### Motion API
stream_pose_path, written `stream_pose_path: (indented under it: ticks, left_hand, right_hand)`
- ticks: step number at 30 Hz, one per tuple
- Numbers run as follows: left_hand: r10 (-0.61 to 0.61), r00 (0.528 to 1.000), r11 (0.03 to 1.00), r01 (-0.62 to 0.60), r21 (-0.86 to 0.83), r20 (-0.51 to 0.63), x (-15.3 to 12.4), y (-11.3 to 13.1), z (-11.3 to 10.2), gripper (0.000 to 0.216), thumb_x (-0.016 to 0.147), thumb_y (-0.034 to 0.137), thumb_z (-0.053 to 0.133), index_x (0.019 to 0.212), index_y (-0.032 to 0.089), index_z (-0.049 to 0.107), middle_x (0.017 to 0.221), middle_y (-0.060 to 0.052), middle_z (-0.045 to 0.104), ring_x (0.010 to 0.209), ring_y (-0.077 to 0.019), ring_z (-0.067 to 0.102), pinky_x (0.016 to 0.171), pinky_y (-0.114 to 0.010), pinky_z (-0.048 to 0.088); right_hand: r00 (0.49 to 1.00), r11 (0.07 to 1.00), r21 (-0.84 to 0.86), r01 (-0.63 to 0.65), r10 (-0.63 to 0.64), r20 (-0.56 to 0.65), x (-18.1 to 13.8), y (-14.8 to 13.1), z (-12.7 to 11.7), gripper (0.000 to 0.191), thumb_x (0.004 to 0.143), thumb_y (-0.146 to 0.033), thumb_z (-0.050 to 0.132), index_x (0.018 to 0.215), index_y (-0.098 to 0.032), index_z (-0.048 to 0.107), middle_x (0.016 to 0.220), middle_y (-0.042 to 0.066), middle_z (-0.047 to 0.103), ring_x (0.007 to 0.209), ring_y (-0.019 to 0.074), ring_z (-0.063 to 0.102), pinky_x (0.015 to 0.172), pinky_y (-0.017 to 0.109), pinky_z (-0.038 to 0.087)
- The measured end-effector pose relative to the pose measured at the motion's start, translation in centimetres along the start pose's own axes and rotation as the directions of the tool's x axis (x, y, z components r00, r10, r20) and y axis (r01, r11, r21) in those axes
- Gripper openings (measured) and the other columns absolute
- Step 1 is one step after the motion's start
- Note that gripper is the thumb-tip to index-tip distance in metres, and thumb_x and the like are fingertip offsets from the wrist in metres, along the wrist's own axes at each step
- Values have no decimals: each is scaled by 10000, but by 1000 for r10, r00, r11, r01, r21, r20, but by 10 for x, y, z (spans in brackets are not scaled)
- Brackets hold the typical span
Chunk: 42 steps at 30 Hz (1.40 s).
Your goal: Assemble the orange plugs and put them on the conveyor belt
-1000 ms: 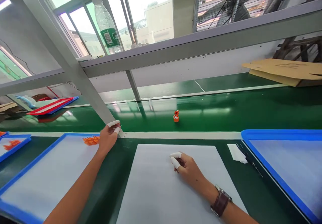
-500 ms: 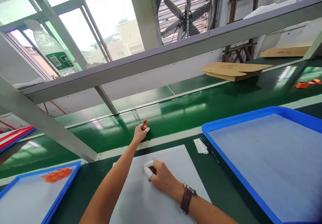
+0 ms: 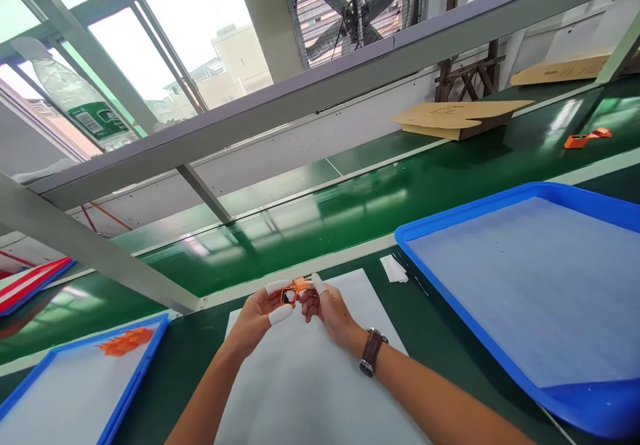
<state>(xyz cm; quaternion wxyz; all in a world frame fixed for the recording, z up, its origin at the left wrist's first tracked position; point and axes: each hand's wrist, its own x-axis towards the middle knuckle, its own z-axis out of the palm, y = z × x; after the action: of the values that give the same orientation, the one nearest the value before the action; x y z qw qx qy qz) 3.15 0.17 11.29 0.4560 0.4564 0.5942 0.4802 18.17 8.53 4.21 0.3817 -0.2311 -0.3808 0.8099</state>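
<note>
Here, the left hand (image 3: 256, 315) grips the orange box (image 3: 289, 296) and the right hand (image 3: 334, 312), just beside, pinches its raised part; under both hands lies white paper (image 3: 305, 385), to their left a blue tray (image 3: 136, 380) with orange pieces (image 3: 126, 342) and a slanting post (image 3: 100, 250), to their right another blue tray (image 3: 600, 406)

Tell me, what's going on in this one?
A person has a small, boxy orange piece between both hands, above a large, flat white sheet on a dark green table. The left hand grips one side; the right hand, a brown-strapped watch on its wrist, has its fingers at the other. A bunch of orange pieces sits in a blue-rimmed, white-lined tray on the left.
</note>
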Motion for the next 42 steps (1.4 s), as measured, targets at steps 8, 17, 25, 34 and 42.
stream_pose_path:
  ticks: [8, 17, 25, 34, 42]
  left_hand:
    - [116, 961, 984, -78, 158, -252, -33, -56, -12, 323, 836, 355, 717, 1130, 223, 709, 1182, -76, 730, 1101, -265, 683, 1000, -422, 536]
    - [124, 947, 989, -95, 112, -298, -35, -69, -10, 260, 811, 322, 728, 1055, 234, 736, 1179, -66, 730, 1051, -259, 703, 962, -403, 568]
    - [76, 953, 996, -88, -27, -294, -39, -72, -6, 324, 769, 255, 762, 1092, 252, 746, 1224, -58, 709, 1095, -268, 689, 1012, -408, 548]
    - [334, 915, 892, -230, 389, -225, -43, -73, -3, 378, 836, 200, 690, 1178, 356, 728, 1153, -46, 698, 886, -215, 692, 840, -365, 593]
    - [371, 902, 864, -248, 438, -222, -42, -79, 3, 415, 821, 161, 688, 1190, 349, 709, 1079, -48, 670, 870, -213, 644, 829, -344, 538]
  right_hand:
    - [976, 929, -364, 65, 16, 217, -19, 6, 7, 260, 807, -357, 729, 959, -150, 693, 715, 31, 686, 594, 164, 635, 536, 289, 527]
    - [879, 644, -599, 476, -318, 356, -27, 15, 10, 237, 827, -189, 652, 1061, -223, 654, 973, 45, 635, 785, 162, 617, 697, 305, 540]
    - [962, 723, -638, 266, -163, 217, -27, 16, 13, 176, 852, -239, 636, 1020, -205, 679, 1003, 78, 697, 862, 207, 674, 771, 347, 575]
    - [948, 616, -721, 317, -225, 224, -29, 11, 11, 136, 885, -255, 610, 990, -201, 677, 934, 67, 670, 797, 190, 636, 721, 335, 558]
    - [972, 603, -763, 232, -127, 195, -30, 11, 11, 104, 891, -272, 602, 947, -205, 659, 904, 55, 670, 761, 187, 627, 677, 318, 534]
